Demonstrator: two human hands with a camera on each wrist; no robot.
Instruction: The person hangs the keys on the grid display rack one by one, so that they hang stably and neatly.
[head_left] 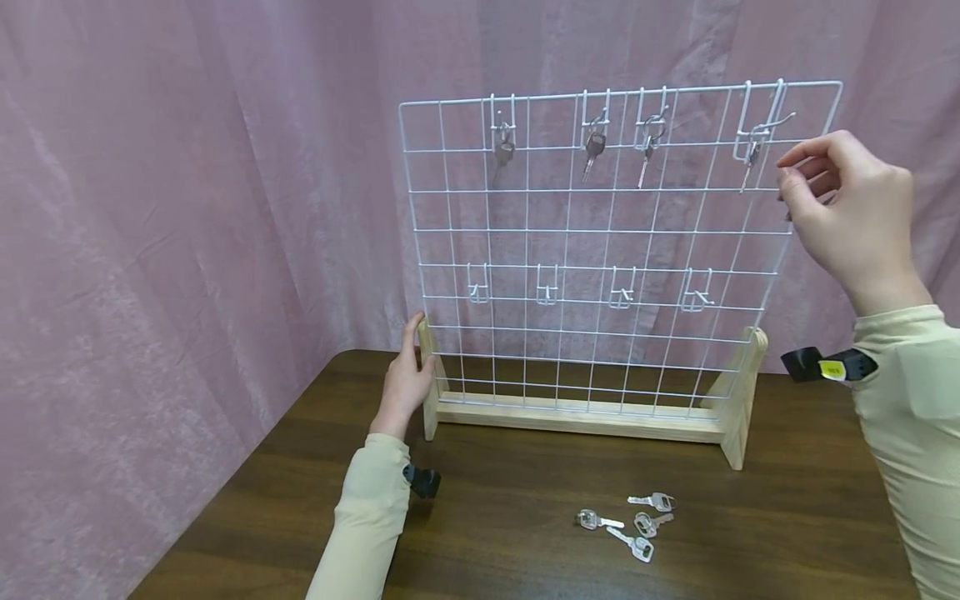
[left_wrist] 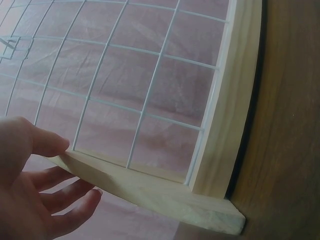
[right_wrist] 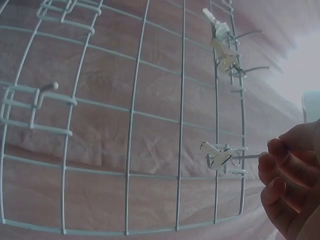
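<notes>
A white wire grid panel (head_left: 606, 231) is carried by a wooden stand (head_left: 577, 419) set on a brown desk (head_left: 480, 546). The stand's left end support (head_left: 431, 408) is held by the left hand (head_left: 403, 379), its grip closed about the board's upper part, between thumb and fingers. The right hand (head_left: 851, 196) is raised beside the rightmost upper hook (head_left: 780, 122), with fingers loosely curved and grip narrow. One key (head_left: 753, 155) is hung on that hook; three further hanging keys (head_left: 595, 145) are borne by the other upper hooks. Four lower hooks (head_left: 621, 297) are fixed midway down. Four loose keys (head_left: 641, 548) are clustered on the desk before the stand. The whole is backed by a pink curtain (head_left: 225, 250).
</notes>
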